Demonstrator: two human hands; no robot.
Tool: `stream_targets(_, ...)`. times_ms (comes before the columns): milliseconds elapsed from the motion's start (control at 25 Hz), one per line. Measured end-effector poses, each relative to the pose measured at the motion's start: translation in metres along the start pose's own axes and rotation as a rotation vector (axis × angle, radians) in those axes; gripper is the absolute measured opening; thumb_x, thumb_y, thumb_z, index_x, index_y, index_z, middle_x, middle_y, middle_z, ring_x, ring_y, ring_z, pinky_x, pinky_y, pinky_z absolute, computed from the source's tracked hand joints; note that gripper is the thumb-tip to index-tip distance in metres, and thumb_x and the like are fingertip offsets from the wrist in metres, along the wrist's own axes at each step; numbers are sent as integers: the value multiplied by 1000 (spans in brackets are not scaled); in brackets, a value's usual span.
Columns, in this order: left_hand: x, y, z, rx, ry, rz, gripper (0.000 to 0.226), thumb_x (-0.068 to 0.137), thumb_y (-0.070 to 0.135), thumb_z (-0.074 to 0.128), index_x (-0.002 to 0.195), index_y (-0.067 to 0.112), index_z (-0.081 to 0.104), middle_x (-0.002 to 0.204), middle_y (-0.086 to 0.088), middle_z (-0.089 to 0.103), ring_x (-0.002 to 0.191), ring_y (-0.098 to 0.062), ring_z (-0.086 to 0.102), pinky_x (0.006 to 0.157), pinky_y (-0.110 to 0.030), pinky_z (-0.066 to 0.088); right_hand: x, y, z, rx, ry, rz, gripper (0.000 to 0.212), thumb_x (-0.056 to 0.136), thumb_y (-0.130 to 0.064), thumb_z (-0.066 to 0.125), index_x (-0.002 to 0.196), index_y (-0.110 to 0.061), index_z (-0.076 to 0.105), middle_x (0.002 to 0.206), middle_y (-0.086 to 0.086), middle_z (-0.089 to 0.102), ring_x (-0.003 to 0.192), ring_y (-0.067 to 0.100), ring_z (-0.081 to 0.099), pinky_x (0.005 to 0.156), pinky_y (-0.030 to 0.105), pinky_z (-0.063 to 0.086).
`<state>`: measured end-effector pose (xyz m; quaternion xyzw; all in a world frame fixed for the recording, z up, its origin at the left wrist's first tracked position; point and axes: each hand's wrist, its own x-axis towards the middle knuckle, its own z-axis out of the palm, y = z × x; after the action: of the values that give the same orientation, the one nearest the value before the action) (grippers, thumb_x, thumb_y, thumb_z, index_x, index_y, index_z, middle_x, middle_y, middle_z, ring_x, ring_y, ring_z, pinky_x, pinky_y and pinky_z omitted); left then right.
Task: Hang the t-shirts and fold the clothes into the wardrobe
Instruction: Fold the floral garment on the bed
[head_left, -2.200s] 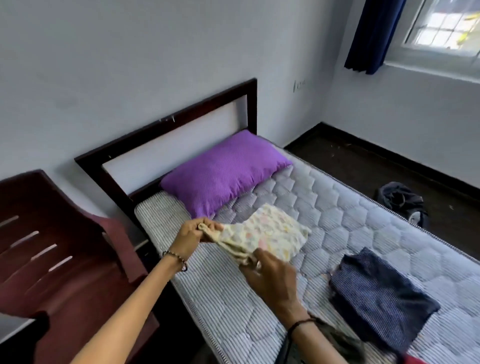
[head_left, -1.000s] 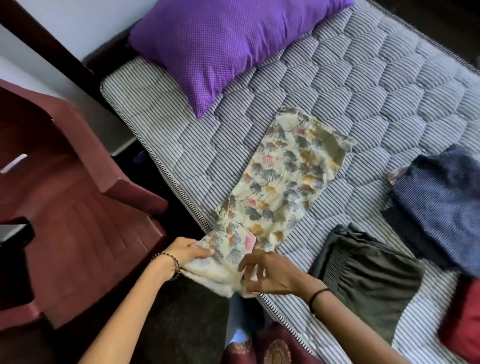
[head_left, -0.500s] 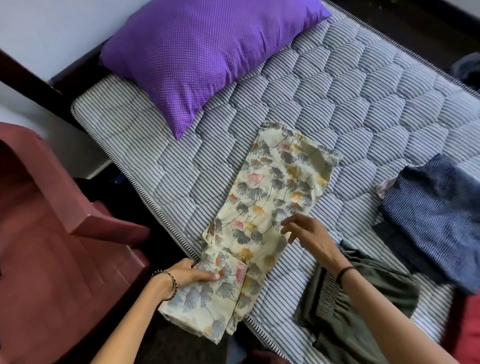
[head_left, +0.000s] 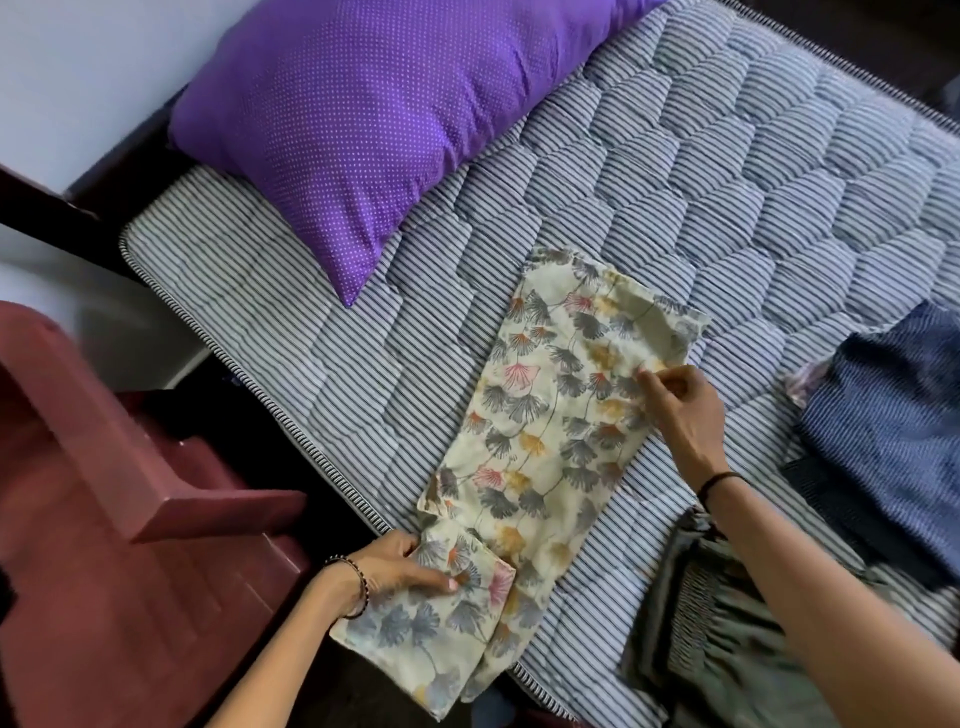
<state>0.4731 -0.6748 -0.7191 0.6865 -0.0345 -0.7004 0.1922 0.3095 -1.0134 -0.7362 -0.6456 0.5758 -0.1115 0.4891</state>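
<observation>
Head view showed two hands, well apart: left hand (head_left: 395, 569) gripped the one floral garment (head_left: 545, 441) at its end overhanging the mattress (head_left: 727, 182), while right hand (head_left: 680, 410) pinched its far edge. Nearby lay one purple pillow (head_left: 363, 119), one dark blue garment (head_left: 893, 415), one grey-green garment (head_left: 727, 649) and one maroon chair (head_left: 104, 519).

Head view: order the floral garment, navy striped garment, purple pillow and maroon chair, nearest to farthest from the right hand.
1. The floral cream fabric garment: pinched by the right hand, mid-mattress.
2. The navy striped fabric garment: just to that hand's right.
3. The purple dotted pillow: up-left, at the bed's head.
4. The maroon plastic chair: far left, off the bed.
</observation>
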Motion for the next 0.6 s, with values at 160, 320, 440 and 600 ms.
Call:
stream_targets(160, 6, 12, -2, -56, -65, -22, 57, 67, 31, 90, 117, 16, 66, 109, 7, 75, 102, -10, 70, 88, -24, 55, 30, 0, 3, -110, 138, -31, 69, 84, -50, 79, 123, -3, 46, 122, 16, 47, 111, 33, 48, 97, 45, 47)
stream_targets(320, 6, 21, -1, -58, -70, -38, 45, 72, 24, 87, 112, 17, 67, 103, 9, 76, 97, -7, 71, 82, -20, 55, 43, -4, 6, -25, 153, 23, 89, 75, -51, 87, 135, -7, 38, 128, 12, 46, 115, 26, 46, 101, 37, 44)
stream_targets(440, 9, 20, -2, -59, -76, -46, 43, 74, 21, 86, 113, 17, 68, 105, 7, 76, 99, -9, 71, 84, -21, 55, 55, -6, 1, 29, 114, 102, 81, 68, -53, 91, 123, -7, 55, 118, 11, 64, 101, 26, 61, 86, 37, 54)
stream_targets(600, 10, 20, -2, -46, -91, -46, 49, 71, 24, 87, 116, 17, 68, 109, 7, 75, 104, -10, 70, 95, -27, 53, 65, -12, -12, 72, -104, 80, 49, 77, -36, 87, 113, -6, 73, 103, 9, 77, 86, 21, 75, 71, 30, 61)
